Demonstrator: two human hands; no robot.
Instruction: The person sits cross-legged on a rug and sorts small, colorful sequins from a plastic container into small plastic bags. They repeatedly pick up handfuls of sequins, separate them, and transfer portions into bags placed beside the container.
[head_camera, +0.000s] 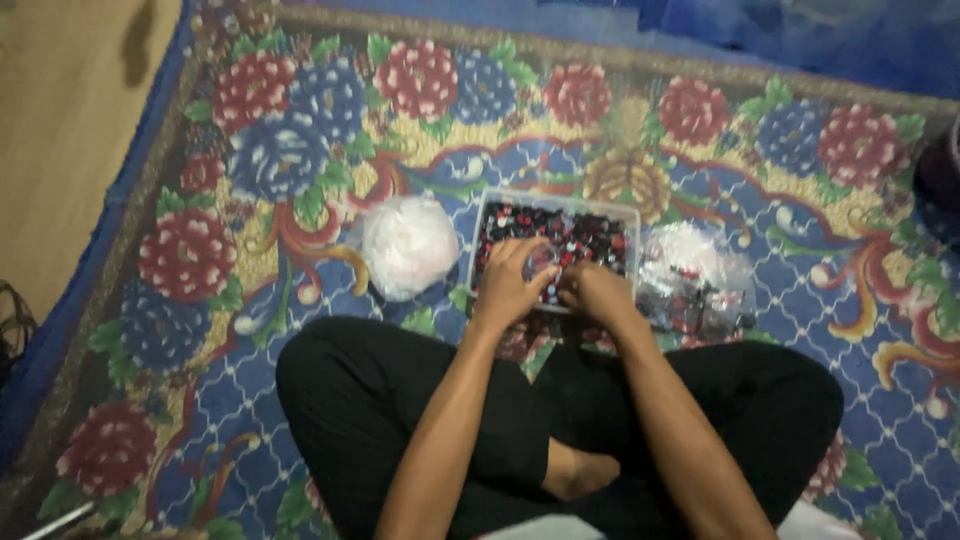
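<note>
I sit cross-legged in black trousers on a flowered carpet. In front of my knees stands a clear plastic tray filled with several small dark and red pieces. My left hand rests over the tray's near edge, fingers spread into the pieces. My right hand lies beside it, fingers curled together at the near edge; the picture is too blurred to show what they pinch. The two hands almost touch.
A white bunched plastic bag lies left of the tray. A clear plastic bag with dark and red pieces lies to its right. The blue, red and yellow carpet ends at a wooden floor on the left.
</note>
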